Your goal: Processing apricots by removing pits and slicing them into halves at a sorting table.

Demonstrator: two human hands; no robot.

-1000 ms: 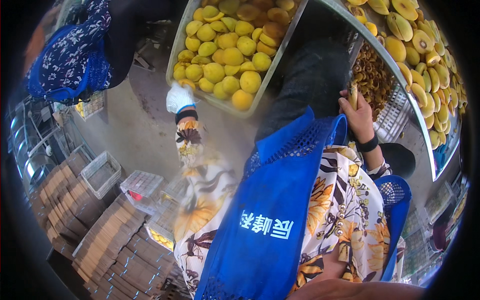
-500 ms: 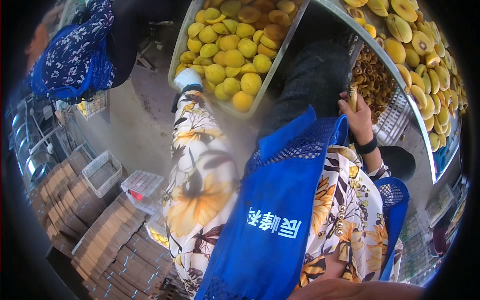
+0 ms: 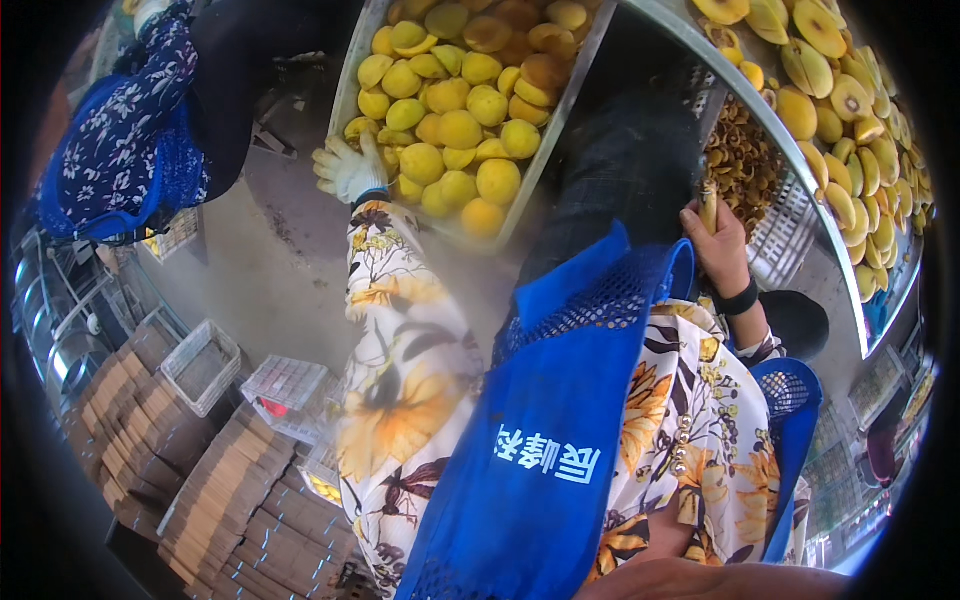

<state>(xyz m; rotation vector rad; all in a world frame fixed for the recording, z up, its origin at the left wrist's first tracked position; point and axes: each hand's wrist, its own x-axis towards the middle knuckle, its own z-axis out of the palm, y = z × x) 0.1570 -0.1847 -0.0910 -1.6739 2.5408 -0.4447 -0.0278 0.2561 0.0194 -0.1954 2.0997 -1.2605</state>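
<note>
At twelve o'clock, your white-gloved left hand (image 3: 348,168) rests spread, touching round yellow fruit (image 3: 460,130) in a metal tray (image 3: 560,120); your bare right hand (image 3: 720,245) grips a slim knife handle (image 3: 708,205).

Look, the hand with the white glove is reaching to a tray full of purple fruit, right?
Not quite. In the head view the left hand in the white glove does reach to the tray, but the fruit in it is yellow, not purple.
</note>
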